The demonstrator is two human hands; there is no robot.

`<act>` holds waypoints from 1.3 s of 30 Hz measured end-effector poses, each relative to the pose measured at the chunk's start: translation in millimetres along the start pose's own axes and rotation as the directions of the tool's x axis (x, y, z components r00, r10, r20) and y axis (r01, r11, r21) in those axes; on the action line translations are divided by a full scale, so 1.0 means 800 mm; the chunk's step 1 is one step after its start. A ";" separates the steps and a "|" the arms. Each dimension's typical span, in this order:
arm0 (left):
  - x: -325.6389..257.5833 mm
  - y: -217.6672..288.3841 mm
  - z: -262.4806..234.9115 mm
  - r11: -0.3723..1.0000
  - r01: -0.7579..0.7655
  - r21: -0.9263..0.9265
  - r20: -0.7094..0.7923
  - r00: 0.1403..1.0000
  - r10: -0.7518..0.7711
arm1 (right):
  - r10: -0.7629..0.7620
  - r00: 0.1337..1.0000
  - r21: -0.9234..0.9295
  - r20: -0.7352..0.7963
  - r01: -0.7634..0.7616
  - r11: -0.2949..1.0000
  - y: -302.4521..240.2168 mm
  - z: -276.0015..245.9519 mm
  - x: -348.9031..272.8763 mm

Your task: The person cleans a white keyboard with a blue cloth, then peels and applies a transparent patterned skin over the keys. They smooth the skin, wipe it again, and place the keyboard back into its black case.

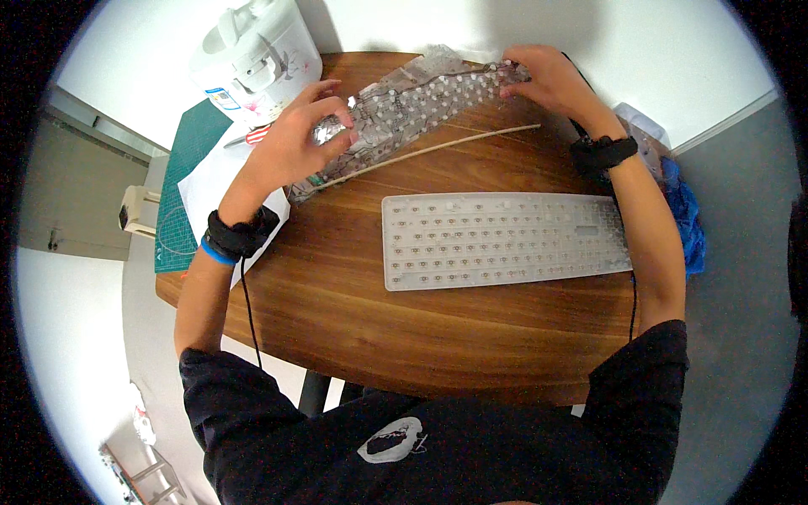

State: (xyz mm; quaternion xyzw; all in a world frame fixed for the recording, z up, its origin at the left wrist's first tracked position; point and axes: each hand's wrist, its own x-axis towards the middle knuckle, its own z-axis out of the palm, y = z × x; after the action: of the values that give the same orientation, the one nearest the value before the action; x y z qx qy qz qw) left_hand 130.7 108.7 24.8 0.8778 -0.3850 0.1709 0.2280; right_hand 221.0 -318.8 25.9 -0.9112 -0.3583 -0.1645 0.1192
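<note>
At the far side of the table I have a clear, flexible keyboard membrane sheet [412, 105] with printed traces and rows of whitish domes. My left hand [303, 139] curls its thumb and fingers around the sheet's left part. The sheet's far right corner is pinched between the thumb and fingers of my right hand [551, 80]. Nearer to me, flat on the table, lies a whitish keyboard body [505, 244] without keycaps, its switch positions showing in rows. Between sheet and keyboard body runs a thin beige stick [433, 151], its left end close to the sheet.
A white appliance with a handle [257, 63] stands at the back left, by white paper [206, 185] and a green cutting mat [172, 210]. Blue plastic [690, 219] lies beyond my right forearm. Black cables hang from both wristbands. Walls border the wooden table [337, 295].
</note>
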 end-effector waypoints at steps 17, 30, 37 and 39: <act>0.028 0.008 0.002 0.950 0.237 -0.205 0.238 0.953 -0.187 | -0.091 0.987 -0.116 -0.129 0.076 0.990 -0.040 0.005 -0.020; 0.034 0.001 0.006 0.787 0.423 -0.450 0.360 0.892 -0.273 | -0.227 0.963 0.110 0.144 0.212 0.971 -0.147 0.034 -0.021; 0.018 -0.011 -0.006 0.711 0.606 -0.357 0.435 0.781 -0.447 | -0.205 0.967 0.139 0.150 0.185 0.973 -0.145 0.025 -0.031; 0.016 0.004 -0.014 0.665 0.654 -0.360 0.428 0.750 -0.505 | -0.177 0.963 0.185 0.202 0.140 0.973 -0.143 0.017 -0.033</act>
State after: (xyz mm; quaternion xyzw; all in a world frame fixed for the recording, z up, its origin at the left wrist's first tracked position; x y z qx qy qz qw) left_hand 135.6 105.1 41.4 0.8820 -0.1410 -0.1461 0.4253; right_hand 126.6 -248.5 14.8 -0.8787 -0.4537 -0.0420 0.1427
